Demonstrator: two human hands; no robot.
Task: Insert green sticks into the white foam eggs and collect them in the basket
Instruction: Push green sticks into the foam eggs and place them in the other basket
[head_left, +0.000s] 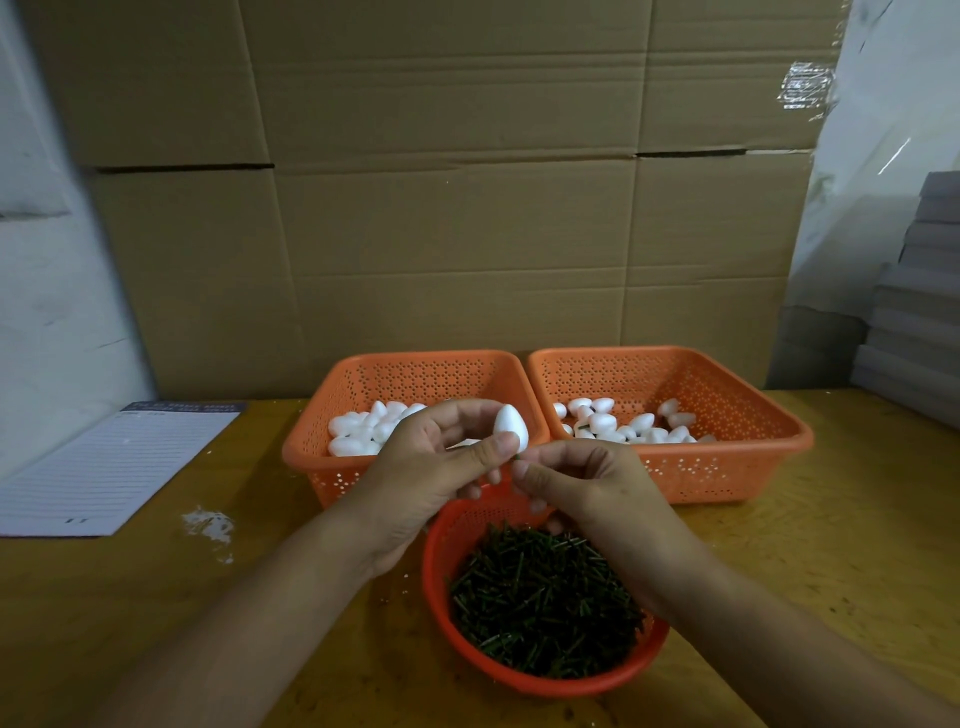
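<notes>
Above the round red basket (540, 670) of green sticks (545, 603) on the desk (779, 571), my left hand (431, 467) is gripping one white foam egg (510, 425) while my right hand (582, 483) is pinching one stick's tip beneath it; two orange baskets (727, 457) are sitting behind, both holding eggs.

The right hand (576, 483) hides nearly all of its green stick (518, 457); the notepad's (114, 467) print is unreadably blurred.

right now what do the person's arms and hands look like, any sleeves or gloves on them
Both are bare: the left hand and the right hand wear no gloves, and no rings, watch or bands show. Both forearms are uncovered down to the bottom edge of the head view, with no sleeve in sight.
</notes>
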